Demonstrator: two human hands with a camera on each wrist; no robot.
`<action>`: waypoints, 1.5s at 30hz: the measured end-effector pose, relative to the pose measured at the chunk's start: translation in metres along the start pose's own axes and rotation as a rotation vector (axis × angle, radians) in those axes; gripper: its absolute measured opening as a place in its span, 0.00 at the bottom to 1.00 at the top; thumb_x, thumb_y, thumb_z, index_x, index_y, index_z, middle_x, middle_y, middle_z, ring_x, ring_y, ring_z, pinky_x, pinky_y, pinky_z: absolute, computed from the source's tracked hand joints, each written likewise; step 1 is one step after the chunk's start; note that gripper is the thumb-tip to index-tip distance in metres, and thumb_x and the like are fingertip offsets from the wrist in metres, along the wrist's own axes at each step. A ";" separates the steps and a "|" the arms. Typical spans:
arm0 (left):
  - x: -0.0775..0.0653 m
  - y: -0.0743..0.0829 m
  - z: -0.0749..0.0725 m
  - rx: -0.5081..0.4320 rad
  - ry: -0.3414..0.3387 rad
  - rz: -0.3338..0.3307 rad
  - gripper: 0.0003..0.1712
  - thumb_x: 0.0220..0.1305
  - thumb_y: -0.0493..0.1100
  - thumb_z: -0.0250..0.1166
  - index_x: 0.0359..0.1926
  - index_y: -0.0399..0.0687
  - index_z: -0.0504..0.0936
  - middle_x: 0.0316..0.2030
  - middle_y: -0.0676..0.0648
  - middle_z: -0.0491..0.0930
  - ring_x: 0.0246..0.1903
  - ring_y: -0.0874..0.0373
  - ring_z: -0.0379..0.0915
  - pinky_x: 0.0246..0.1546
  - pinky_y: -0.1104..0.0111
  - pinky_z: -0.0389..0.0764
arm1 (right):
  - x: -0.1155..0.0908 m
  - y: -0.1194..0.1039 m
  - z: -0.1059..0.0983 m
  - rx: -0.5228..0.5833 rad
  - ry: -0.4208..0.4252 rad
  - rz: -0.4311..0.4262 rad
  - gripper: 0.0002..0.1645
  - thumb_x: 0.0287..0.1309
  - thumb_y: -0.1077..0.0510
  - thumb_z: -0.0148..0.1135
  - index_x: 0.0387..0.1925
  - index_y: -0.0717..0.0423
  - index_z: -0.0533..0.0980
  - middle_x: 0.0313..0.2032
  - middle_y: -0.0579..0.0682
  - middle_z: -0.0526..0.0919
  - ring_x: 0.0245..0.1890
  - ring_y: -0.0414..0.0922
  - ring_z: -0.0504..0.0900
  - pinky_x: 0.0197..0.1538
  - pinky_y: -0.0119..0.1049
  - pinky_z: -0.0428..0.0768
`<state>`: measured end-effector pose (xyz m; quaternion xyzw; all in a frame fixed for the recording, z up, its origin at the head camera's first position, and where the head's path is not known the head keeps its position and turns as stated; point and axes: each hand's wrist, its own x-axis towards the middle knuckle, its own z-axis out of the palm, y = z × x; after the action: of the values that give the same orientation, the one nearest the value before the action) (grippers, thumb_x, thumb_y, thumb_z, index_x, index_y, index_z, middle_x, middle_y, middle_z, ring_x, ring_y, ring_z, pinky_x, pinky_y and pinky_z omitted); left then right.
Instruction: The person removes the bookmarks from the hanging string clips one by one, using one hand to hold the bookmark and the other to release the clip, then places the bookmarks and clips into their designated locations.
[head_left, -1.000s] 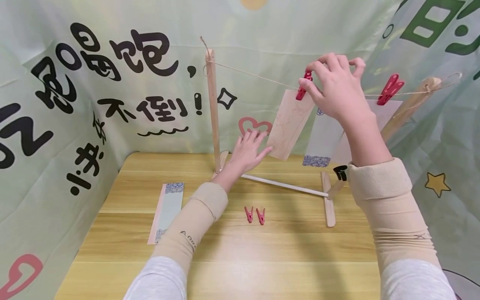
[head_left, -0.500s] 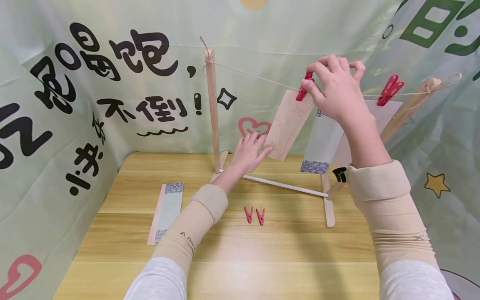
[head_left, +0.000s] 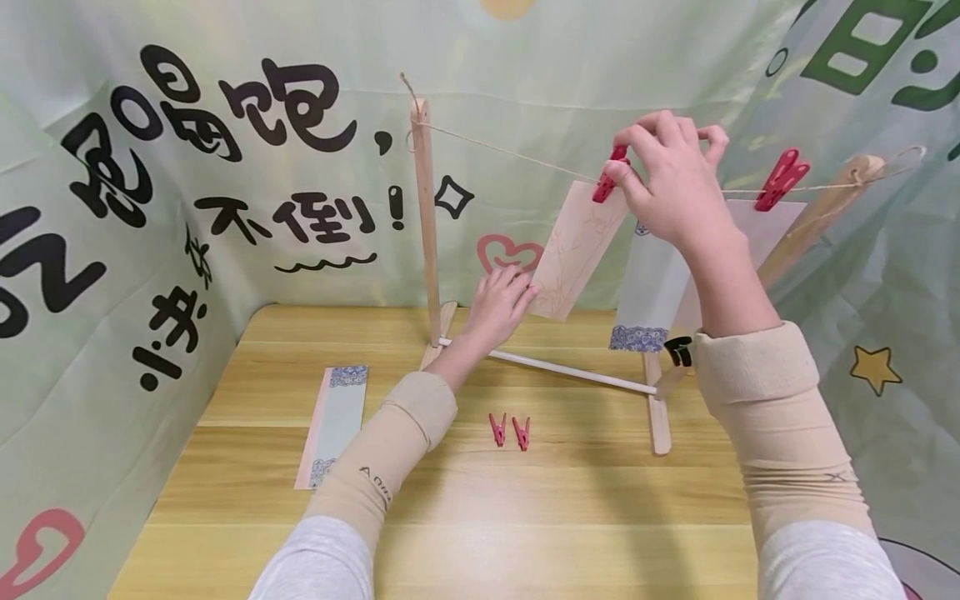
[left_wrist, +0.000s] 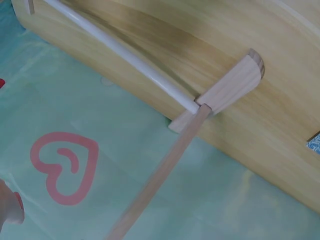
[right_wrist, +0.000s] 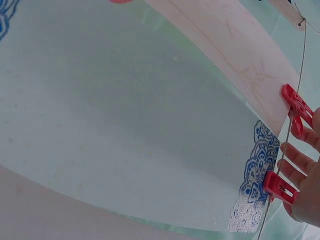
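In the head view my right hand (head_left: 678,179) pinches a red clothespin (head_left: 606,185) on the string, its jaws over the top of a pink paper card (head_left: 577,250). My left hand (head_left: 498,308) pinches that card's lower left edge between thumb and fingers. Beside the pink card hangs a pale blue card (head_left: 651,279) with blue lace-patterned ends, partly behind my right hand. In the right wrist view another red clothespin (right_wrist: 281,188) clips this blue card's patterned end near my fingers. Farther right, a red clothespin (head_left: 782,181) grips another pale card (head_left: 761,229) on the string.
The string (head_left: 510,152) runs between two wooden posts, the left post (head_left: 425,225) and the right post (head_left: 817,212). A white rod (head_left: 570,368) joins their feet above the wooden table (head_left: 480,533). Two small red clothespins (head_left: 521,433) and a patterned card (head_left: 339,425) lie on it.
My left thumb has closed in toward the fingers at the pink card's edge. The right hand stays on its clothespin. The blue card has swung slightly.
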<state>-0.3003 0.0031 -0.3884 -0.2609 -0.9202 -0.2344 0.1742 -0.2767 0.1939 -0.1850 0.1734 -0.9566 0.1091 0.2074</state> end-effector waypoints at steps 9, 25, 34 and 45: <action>-0.001 0.000 0.001 -0.130 0.048 -0.023 0.16 0.70 0.50 0.46 0.40 0.47 0.77 0.49 0.49 0.72 0.50 0.54 0.64 0.56 0.58 0.61 | -0.001 0.000 0.001 0.027 0.009 -0.003 0.20 0.67 0.47 0.44 0.50 0.56 0.69 0.56 0.57 0.63 0.60 0.55 0.56 0.59 0.53 0.36; -0.003 0.003 0.003 -0.350 0.072 -0.042 0.14 0.68 0.47 0.49 0.37 0.44 0.78 0.47 0.47 0.73 0.52 0.51 0.63 0.60 0.54 0.53 | -0.002 -0.004 0.005 0.062 0.189 -0.025 0.15 0.62 0.52 0.52 0.41 0.60 0.72 0.49 0.55 0.69 0.56 0.52 0.60 0.60 0.49 0.37; -0.009 0.004 0.003 -0.369 0.091 -0.035 0.14 0.68 0.46 0.50 0.36 0.42 0.78 0.49 0.44 0.72 0.54 0.49 0.62 0.61 0.51 0.51 | -0.004 -0.001 0.009 0.062 0.408 -0.100 0.18 0.62 0.50 0.52 0.39 0.62 0.74 0.46 0.57 0.71 0.53 0.53 0.63 0.60 0.47 0.39; -0.015 0.003 0.001 -0.333 0.204 -0.024 0.13 0.67 0.46 0.52 0.33 0.43 0.77 0.46 0.44 0.73 0.50 0.50 0.63 0.59 0.53 0.53 | -0.008 -0.001 0.006 0.029 0.540 -0.168 0.24 0.65 0.46 0.44 0.38 0.64 0.73 0.43 0.59 0.70 0.50 0.55 0.65 0.58 0.49 0.43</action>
<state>-0.2867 -0.0006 -0.3948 -0.2503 -0.8493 -0.4104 0.2180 -0.2720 0.1940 -0.1932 0.2197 -0.8473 0.1473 0.4606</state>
